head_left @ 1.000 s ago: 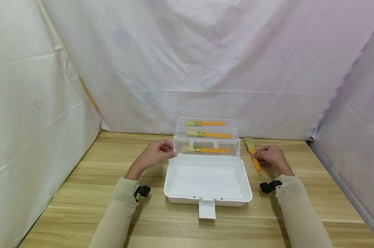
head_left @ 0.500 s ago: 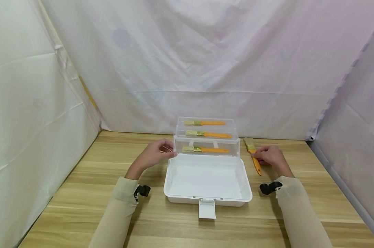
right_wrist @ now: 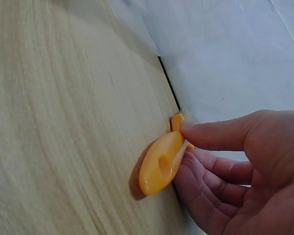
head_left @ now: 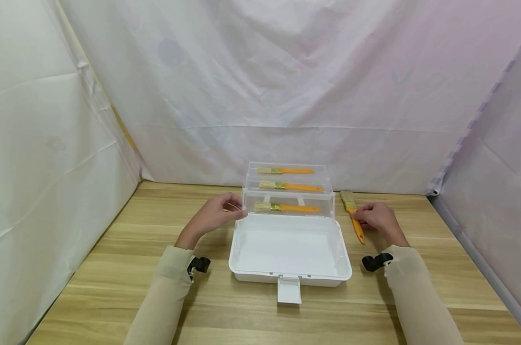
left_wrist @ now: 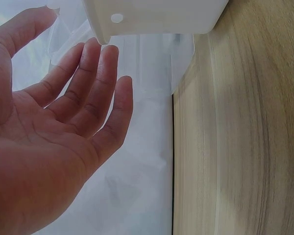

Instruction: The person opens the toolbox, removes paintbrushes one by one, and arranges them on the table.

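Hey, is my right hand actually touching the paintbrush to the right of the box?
Touching. The right wrist view shows the right hand pinching the paintbrush by its orange handle, thumb against it.

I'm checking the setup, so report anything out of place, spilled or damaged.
One oddity: the orange-handled brush in the right hand's grip slants beside the white box, while three other brushes lie crosswise in its clear upper section. That may be handling; I see no spill or damage.
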Available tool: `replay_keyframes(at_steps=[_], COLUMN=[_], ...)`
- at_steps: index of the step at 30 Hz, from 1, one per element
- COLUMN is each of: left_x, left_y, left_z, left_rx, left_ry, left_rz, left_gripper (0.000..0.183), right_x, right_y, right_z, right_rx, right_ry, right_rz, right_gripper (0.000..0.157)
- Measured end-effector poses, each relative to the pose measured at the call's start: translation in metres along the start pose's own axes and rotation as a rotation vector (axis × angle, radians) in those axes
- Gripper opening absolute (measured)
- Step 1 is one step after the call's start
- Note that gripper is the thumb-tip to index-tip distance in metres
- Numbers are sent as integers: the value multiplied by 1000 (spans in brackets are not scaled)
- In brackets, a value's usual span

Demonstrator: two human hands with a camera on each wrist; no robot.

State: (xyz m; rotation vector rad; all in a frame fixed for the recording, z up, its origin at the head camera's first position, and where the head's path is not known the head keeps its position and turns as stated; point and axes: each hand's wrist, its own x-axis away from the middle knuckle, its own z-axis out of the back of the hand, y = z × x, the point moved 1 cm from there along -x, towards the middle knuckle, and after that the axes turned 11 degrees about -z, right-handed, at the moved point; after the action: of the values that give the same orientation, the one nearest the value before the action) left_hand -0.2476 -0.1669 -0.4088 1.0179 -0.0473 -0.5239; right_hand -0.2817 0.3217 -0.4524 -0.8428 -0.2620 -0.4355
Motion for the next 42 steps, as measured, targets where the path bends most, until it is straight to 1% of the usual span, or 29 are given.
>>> replay_keyframes(at_steps=[7, 11, 17, 21, 23, 28, 30, 34, 38, 42], left_x=[-2, -2, -2, -2, -2, -2, -2, -1, -1, 0], left_y=[1, 2, 1, 3, 3, 3, 3, 3, 4, 4], left_z=[0, 0, 1, 1, 1, 1, 1, 1, 1, 0], left_rx=[-4, 0, -4, -6, -3, 2, 0, -4, -2, 3], left_ry=[-1, -2, -4, -2, -2, -5, -4, -2, -2, -1], left_rz=[-3, 0, -1, 0, 0, -4, -6, -6, -1, 4], left_gripper=[33, 32, 32, 32, 32, 32, 32, 31, 31, 32], right_x=[2, 8, 19, 26, 30, 44, 50, 66, 83, 98], right_y=[-1, -4, -12, -18, -22, -32, -37, -51, -66, -81], right_z=[0, 1, 4, 6, 8, 10, 10, 10, 8, 4], right_rx=[11, 19, 35, 16, 12, 1, -2, 2, 28, 63], right_ry=[16, 52, 137, 140, 136, 137, 138, 140, 152, 166], right_rz=[2, 10, 70, 99, 115, 196, 236, 309, 372, 438], right_gripper=[46, 49, 43, 42, 45, 50, 49, 42, 33, 27])
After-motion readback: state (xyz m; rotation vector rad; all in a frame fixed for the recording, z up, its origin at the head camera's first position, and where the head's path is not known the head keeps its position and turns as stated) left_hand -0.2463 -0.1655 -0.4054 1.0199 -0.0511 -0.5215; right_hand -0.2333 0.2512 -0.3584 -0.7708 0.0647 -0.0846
